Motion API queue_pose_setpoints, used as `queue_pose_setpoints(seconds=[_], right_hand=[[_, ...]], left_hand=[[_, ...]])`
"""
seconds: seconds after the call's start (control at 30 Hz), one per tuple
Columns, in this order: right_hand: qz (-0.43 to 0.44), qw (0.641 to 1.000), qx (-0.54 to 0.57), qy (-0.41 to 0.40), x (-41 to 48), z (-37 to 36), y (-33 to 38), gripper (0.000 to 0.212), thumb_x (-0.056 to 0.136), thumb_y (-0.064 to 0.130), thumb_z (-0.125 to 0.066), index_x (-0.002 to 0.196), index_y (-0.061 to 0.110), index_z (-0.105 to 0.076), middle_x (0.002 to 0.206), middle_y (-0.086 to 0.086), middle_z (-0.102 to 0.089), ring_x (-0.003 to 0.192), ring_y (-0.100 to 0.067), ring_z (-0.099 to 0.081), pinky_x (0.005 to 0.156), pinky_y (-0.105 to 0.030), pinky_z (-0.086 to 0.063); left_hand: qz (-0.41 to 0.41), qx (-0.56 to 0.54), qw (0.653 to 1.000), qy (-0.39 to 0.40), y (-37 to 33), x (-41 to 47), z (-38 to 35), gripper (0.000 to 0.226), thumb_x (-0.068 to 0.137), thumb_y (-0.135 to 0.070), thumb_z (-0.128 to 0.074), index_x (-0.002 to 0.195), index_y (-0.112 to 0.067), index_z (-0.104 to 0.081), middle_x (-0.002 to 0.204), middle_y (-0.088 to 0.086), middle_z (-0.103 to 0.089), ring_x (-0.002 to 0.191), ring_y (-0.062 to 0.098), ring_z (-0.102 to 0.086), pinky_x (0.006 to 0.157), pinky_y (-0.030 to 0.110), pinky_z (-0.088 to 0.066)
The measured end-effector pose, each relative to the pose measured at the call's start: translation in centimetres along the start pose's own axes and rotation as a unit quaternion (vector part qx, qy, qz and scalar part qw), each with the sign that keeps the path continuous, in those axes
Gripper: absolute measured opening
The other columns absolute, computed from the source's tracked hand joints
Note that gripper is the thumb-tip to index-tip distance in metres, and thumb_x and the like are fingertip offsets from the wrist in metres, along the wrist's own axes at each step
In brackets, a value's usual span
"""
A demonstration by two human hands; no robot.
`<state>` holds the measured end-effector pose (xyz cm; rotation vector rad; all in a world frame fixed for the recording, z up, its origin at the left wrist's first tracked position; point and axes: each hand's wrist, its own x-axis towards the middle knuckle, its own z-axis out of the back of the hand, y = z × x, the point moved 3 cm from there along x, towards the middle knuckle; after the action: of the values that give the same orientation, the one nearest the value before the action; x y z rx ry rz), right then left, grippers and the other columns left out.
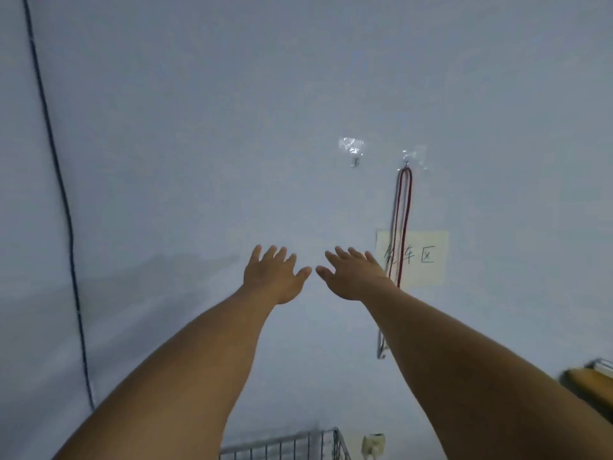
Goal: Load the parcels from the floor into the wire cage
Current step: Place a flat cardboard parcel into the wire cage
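Observation:
Both arms stretch straight out toward a pale wall. My left hand (273, 275) is spread flat, palm away, holding nothing. My right hand (355, 275) is spread the same way beside it, thumbs nearly meeting. A corner of the wire cage (298, 444) shows at the bottom edge, between my forearms. No parcels on the floor are in view; the floor itself is out of frame.
A paper sign (428, 257) with handwritten characters is taped to the wall right of my right hand. Red and grey cords (403, 227) hang from a hook above it. A dark cable (63, 200) runs down the left. A yellowish-brown object (593, 386) sits at the right edge.

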<state>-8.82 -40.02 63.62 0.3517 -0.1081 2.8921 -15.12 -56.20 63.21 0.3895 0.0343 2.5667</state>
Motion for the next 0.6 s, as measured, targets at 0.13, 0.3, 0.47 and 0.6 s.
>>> queue_pose_setpoints(seconds=[0.13, 0.3, 0.47, 0.6], right_hand=[[-0.033, 0.997, -0.031, -0.062, -3.9, 10.2, -5.0, 0.071, 0.102, 0.065, -0.013, 0.162, 0.028, -0.011, 0.171, 0.003, -0.006, 0.157, -0.022, -0.003, 0.126, -0.050, -0.001], [-0.096, 0.989, -0.055, -0.100, -10.4, 17.0, -15.3, 0.072, 0.101, 0.066, -0.013, 0.162, 0.028, -0.012, 0.170, 0.003, -0.008, 0.157, -0.022, -0.005, 0.126, -0.050, -0.003], [-0.176, 0.976, -0.080, -0.105, -18.7, 20.4, -28.4, 0.072, 0.101, 0.066, -0.013, 0.162, 0.029, -0.010, 0.170, 0.005, -0.006, 0.157, -0.022, -0.003, 0.126, -0.049, -0.002], [-0.234, 0.960, -0.114, -0.098, -25.4, 22.3, -39.3, 0.071, 0.101, 0.065, -0.012, 0.162, 0.030, -0.009, 0.170, 0.005, -0.005, 0.157, -0.021, -0.002, 0.126, -0.048, 0.000]], left_hand=[[-0.030, -0.007, 0.997, -0.067, -5.2, -0.3, 10.3, 0.075, 0.101, -0.066, -0.004, 0.163, -0.027, -0.014, 0.172, -0.001, -0.004, 0.158, 0.021, 0.000, 0.126, 0.050, 0.008], [-0.070, -0.024, 0.993, -0.094, -16.4, -0.4, 16.8, 0.075, 0.100, -0.068, -0.006, 0.163, -0.029, -0.015, 0.172, 0.000, -0.005, 0.158, 0.024, 0.000, 0.126, 0.052, 0.007], [-0.125, -0.052, 0.987, -0.087, -32.1, -0.9, 19.9, 0.074, 0.101, -0.067, -0.006, 0.163, -0.029, -0.015, 0.172, 0.001, -0.005, 0.158, 0.025, 0.000, 0.125, 0.054, 0.010], [-0.158, -0.086, 0.979, -0.091, -42.9, -0.4, 22.4, 0.073, 0.101, -0.066, -0.006, 0.164, -0.029, -0.014, 0.172, -0.001, -0.004, 0.158, 0.023, 0.001, 0.125, 0.050, 0.009]])
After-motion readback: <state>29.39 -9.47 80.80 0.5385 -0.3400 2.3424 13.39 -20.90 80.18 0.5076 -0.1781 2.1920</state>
